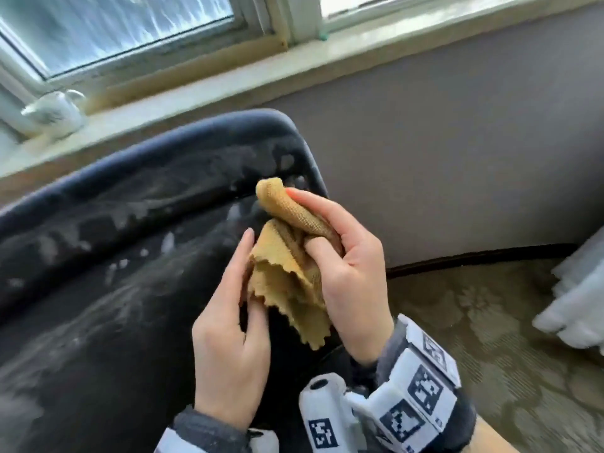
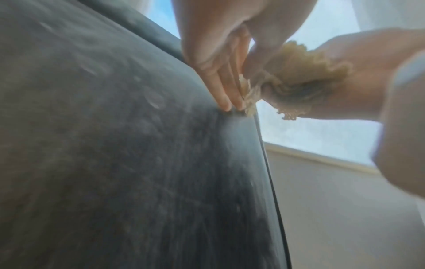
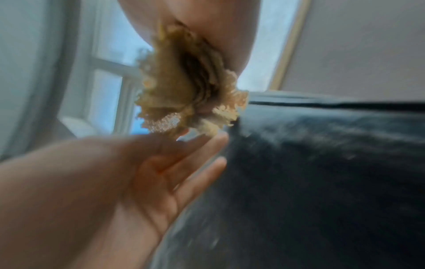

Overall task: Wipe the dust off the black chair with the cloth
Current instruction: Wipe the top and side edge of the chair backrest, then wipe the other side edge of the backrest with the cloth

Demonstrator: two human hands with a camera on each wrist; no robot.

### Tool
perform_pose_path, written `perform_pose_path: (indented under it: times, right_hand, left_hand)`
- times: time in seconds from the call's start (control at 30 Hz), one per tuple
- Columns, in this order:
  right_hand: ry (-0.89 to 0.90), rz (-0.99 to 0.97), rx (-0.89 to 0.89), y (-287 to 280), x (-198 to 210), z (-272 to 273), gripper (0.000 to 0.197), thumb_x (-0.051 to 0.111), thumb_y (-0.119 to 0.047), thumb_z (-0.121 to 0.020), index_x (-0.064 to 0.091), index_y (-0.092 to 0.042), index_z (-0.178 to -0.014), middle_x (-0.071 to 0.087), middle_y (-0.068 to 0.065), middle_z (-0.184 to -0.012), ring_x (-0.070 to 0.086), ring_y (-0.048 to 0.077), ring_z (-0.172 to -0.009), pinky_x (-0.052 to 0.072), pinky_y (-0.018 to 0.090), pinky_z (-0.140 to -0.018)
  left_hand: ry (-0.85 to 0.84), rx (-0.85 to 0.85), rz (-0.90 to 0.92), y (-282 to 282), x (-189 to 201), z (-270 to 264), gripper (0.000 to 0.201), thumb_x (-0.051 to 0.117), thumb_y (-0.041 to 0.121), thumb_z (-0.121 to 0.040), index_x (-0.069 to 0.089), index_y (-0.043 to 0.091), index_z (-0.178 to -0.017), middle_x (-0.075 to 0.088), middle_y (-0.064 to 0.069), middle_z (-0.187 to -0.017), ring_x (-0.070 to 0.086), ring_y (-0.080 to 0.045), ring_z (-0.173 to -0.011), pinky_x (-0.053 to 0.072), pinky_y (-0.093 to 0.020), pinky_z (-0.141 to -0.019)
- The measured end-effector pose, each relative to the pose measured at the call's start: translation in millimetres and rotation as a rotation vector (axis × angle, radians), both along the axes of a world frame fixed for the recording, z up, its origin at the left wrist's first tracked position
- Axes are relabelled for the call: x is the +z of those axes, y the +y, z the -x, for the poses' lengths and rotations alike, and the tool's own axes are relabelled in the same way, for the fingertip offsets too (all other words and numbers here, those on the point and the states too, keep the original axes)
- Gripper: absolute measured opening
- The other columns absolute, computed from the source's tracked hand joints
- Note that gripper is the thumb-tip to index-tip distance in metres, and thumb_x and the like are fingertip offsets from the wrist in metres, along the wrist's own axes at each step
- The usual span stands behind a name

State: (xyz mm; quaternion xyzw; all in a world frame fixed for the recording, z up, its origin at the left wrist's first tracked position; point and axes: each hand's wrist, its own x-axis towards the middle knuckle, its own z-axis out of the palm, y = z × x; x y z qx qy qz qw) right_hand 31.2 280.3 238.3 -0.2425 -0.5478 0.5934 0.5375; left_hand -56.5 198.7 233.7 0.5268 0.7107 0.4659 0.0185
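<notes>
Yellow cloth (image 1: 287, 282), right hand (image 1: 353, 266) gripping, dusty black chair (image 1: 114, 289)

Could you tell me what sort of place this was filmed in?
Probably a room in a home, beside a window. A small white ornament stands on the window sill, the floor has a floral-patterned covering, and a dusty black chair stands near the wall.
</notes>
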Motion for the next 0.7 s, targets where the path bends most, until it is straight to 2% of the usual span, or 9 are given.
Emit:
perform_pose_path:
  times: [0.1, 0.17, 0.23, 0.3, 0.37, 0.43, 0.53, 0.63, 0.7]
  right_hand:
    - [-0.066, -0.247, 0.140, -28, 21, 40, 0.055, 0.042, 0.017, -0.073, 0.058, -0.004, -0.121, 0.060, 0.006, -0.127, 0.052, 0.010, -0.123, 0.039, 0.026, -0.108]
    - [-0.145, -0.359, 0.190, -32, 22, 68, 0.056, 0.043, 0.014, -0.072, 0.056, -0.002, -0.123, 0.056, 0.007, -0.131, 0.048, 0.009, -0.126, 0.035, 0.024, -0.110]
    - [-0.228, -0.474, 0.229, -36, 26, 95, 0.052, 0.043, 0.004, -0.072, 0.058, -0.002, -0.122, 0.052, 0.008, -0.132, 0.045, 0.008, -0.126, 0.032, 0.018, -0.109]
    - [-0.302, -0.564, 0.251, -43, 30, 112, 0.052, 0.042, -0.006, -0.071, 0.058, -0.003, -0.121, 0.047, 0.007, -0.130, 0.042, 0.007, -0.125, 0.031, 0.015, -0.108]
    - [-0.353, -0.634, 0.332, -56, 33, 125, 0.052, 0.042, -0.009, -0.072, 0.057, -0.006, -0.122, 0.043, 0.005, -0.131, 0.039, 0.007, -0.127, 0.031, 0.017, -0.109]
    - [-0.383, -0.685, 0.434, -71, 36, 137, 0.051, 0.046, -0.006, -0.075, 0.056, -0.008, -0.124, 0.042, 0.004, -0.133, 0.038, 0.007, -0.129, 0.033, 0.020, -0.110]
    - [-0.390, -0.761, 0.526, -92, 38, 154, 0.050, 0.054, 0.001, -0.077, 0.055, -0.007, -0.126, 0.042, 0.006, -0.134, 0.040, 0.007, -0.128, 0.035, 0.019, -0.107]
    - [-0.426, -0.878, 0.635, -113, 37, 167, 0.052, 0.058, -0.002, -0.078, 0.051, -0.007, -0.130, 0.037, 0.006, -0.139, 0.044, 0.007, -0.124, 0.038, 0.016, -0.104]
    - [-0.454, -0.953, 0.695, -129, 34, 177, 0.056, 0.061, -0.001, -0.078, 0.049, -0.006, -0.132, 0.035, 0.007, -0.142, 0.041, 0.011, -0.128, 0.038, 0.020, -0.106]
  left_hand:
    - [-0.288, 0.107, -0.090, -26, 20, 24, 0.032, 0.041, 0.017, -0.081, 0.058, 0.037, -0.098, 0.070, 0.018, -0.083, 0.061, 0.011, -0.084, 0.043, 0.001, -0.072]
    - [-0.538, 0.100, -0.116, -40, 28, 41, 0.037, 0.039, 0.009, -0.088, 0.060, 0.035, -0.105, 0.071, 0.019, -0.098, 0.062, 0.007, -0.096, 0.046, -0.004, -0.079]
    - [-0.656, 0.114, -0.135, -57, 36, 62, 0.040, 0.036, 0.004, -0.094, 0.062, 0.029, -0.111, 0.069, 0.010, -0.112, 0.060, 0.001, -0.107, 0.047, -0.010, -0.087]
    - [-0.745, 0.121, -0.165, -72, 39, 78, 0.033, 0.043, 0.022, -0.089, 0.063, 0.024, -0.115, 0.066, 0.004, -0.119, 0.058, -0.005, -0.114, 0.043, -0.024, -0.099]
    - [-0.829, 0.141, -0.217, -86, 40, 88, 0.045, 0.048, 0.044, -0.080, 0.065, 0.024, -0.115, 0.067, 0.003, -0.117, 0.057, -0.010, -0.116, 0.039, -0.035, -0.103]
    - [-0.809, 0.210, -0.235, -102, 43, 95, 0.040, 0.052, 0.055, -0.082, 0.066, 0.030, -0.110, 0.069, 0.007, -0.111, 0.060, -0.004, -0.110, 0.042, -0.027, -0.098]
    - [-0.616, 0.433, -0.221, -125, 43, 106, 0.035, 0.051, 0.060, -0.074, 0.060, 0.039, -0.101, 0.066, 0.017, -0.105, 0.057, 0.011, -0.100, 0.040, -0.001, -0.083]
    - [-0.414, 0.661, -0.266, -151, 38, 120, 0.028, 0.062, 0.063, -0.072, 0.059, 0.042, -0.091, 0.061, 0.020, -0.102, 0.055, 0.011, -0.099, 0.035, 0.003, -0.083]
    - [-0.350, 0.759, -0.311, -167, 33, 129, 0.018, 0.067, 0.053, -0.066, 0.059, 0.043, -0.079, 0.062, 0.017, -0.095, 0.056, 0.010, -0.093, 0.037, 0.001, -0.082]
